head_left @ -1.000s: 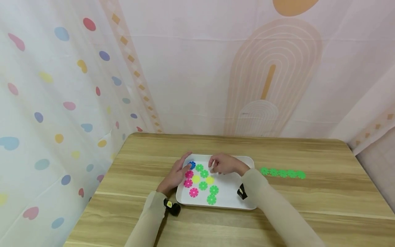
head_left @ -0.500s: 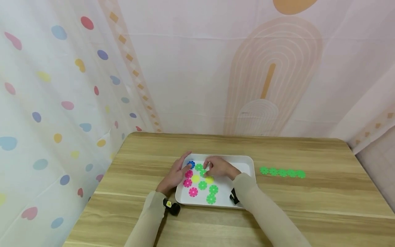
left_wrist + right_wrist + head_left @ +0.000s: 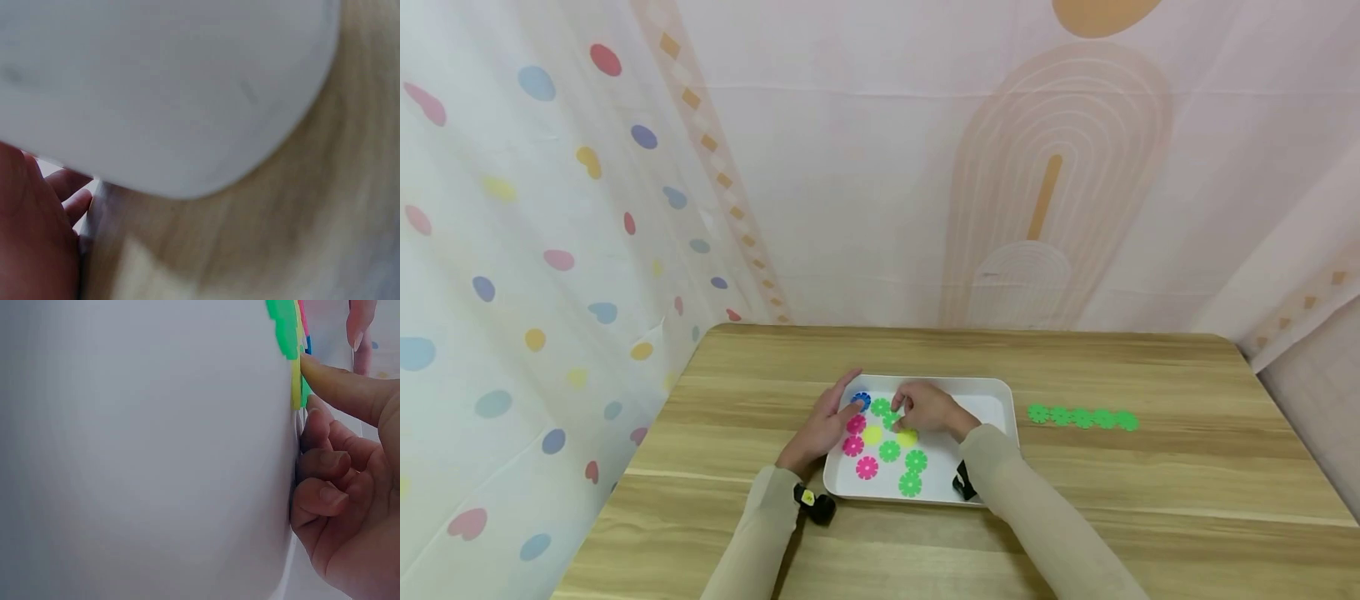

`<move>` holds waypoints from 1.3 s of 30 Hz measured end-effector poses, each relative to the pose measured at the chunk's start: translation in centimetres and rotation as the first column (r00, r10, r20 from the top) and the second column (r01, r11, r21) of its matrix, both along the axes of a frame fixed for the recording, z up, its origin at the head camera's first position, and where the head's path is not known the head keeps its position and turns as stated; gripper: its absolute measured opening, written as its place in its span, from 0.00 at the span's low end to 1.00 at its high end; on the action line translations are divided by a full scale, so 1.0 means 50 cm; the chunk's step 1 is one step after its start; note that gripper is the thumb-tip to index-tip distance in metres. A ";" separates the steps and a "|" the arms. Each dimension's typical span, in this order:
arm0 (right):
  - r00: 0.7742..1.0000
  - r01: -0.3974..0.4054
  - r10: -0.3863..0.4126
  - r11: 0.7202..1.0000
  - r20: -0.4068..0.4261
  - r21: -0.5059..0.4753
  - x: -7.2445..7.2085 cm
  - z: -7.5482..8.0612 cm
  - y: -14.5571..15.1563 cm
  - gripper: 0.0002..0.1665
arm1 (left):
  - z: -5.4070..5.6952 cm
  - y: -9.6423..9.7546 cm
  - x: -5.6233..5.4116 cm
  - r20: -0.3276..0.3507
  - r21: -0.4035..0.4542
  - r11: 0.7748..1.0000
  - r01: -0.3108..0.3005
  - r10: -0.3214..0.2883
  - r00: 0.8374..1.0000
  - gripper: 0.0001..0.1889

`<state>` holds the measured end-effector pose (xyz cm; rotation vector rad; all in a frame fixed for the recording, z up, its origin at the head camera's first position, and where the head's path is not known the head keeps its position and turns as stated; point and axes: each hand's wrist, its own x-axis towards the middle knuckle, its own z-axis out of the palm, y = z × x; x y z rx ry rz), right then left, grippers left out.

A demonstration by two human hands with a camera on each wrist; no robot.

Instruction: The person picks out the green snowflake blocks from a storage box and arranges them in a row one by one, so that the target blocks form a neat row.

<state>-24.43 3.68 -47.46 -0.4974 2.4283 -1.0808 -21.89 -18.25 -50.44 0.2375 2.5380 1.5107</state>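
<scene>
A white tray (image 3: 951, 442) holds flat notched plastic discs. My left hand (image 3: 822, 432) grips its left side, thumb over the rim beside a blue disc (image 3: 864, 399) and the other fingers along the outside. In the left wrist view part of that hand (image 3: 37, 237) shows against the tray's pale wall (image 3: 169, 125). My right hand (image 3: 927, 407) reaches into the tray, thumb and index finger pinching at a green disc (image 3: 888, 420) that they partly cover. The right wrist view shows its thumb tip right at the discs, the other fingers curled against the tray floor.
Also in the tray lie pink discs (image 3: 853, 447), yellow discs (image 3: 872, 435) and more green discs (image 3: 910, 484). To the tray's right, a joined row of green discs (image 3: 1082, 417) lies on the wooden table (image 3: 1187, 483). A patterned curtain (image 3: 880, 167) hangs behind.
My right hand has moved left and down across the tray to the green disc, then stayed there. The left hand has kept its hold on the tray.
</scene>
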 end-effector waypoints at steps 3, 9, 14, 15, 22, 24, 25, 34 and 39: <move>1.000 0.010 -0.010 1.000 0.005 -0.001 0.002 -0.001 -0.002 0.10 | -0.001 0.000 0.000 0.001 0.010 1.000 0.000 0.000 1.000 0.30; 1.000 0.003 -0.003 1.000 0.000 -0.015 0.008 0.001 -0.001 0.11 | 0.001 0.003 0.002 -0.007 0.005 1.000 0.005 -0.005 1.000 0.30; 1.000 -0.017 0.017 0.999 -0.004 -0.038 0.010 0.001 0.003 0.11 | 0.002 0.004 0.003 -0.002 0.010 1.000 0.005 -0.005 1.000 0.30; 1.000 -0.022 0.022 0.999 -0.008 -0.043 0.010 0.001 0.004 0.11 | 0.003 0.004 0.004 0.005 0.012 1.000 0.005 -0.005 1.000 0.30; 0.999 -0.043 0.041 0.997 -0.031 -0.072 0.007 0.004 0.009 0.09 | 0.054 0.015 0.020 0.042 0.011 1.000 0.023 -0.024 0.999 0.31; 0.999 -0.044 0.042 0.996 -0.028 -0.078 0.007 0.005 0.010 0.09 | 0.072 0.018 0.026 0.036 0.001 0.999 0.033 -0.033 0.999 0.31; 0.999 -0.046 0.043 0.996 -0.028 -0.081 0.006 0.005 0.010 0.09 | 0.078 0.020 0.029 0.033 -0.002 0.999 0.037 -0.037 0.999 0.31; 0.999 -0.035 0.033 0.997 -0.035 -0.074 0.010 0.015 0.018 0.07 | 0.039 0.011 0.013 0.055 0.007 1.000 0.008 -0.009 0.998 0.31; 0.999 -0.014 0.012 0.998 -0.031 -0.062 0.014 0.028 0.029 0.06 | 0.006 0.002 0.000 0.035 0.006 1.000 -0.004 0.004 0.999 0.30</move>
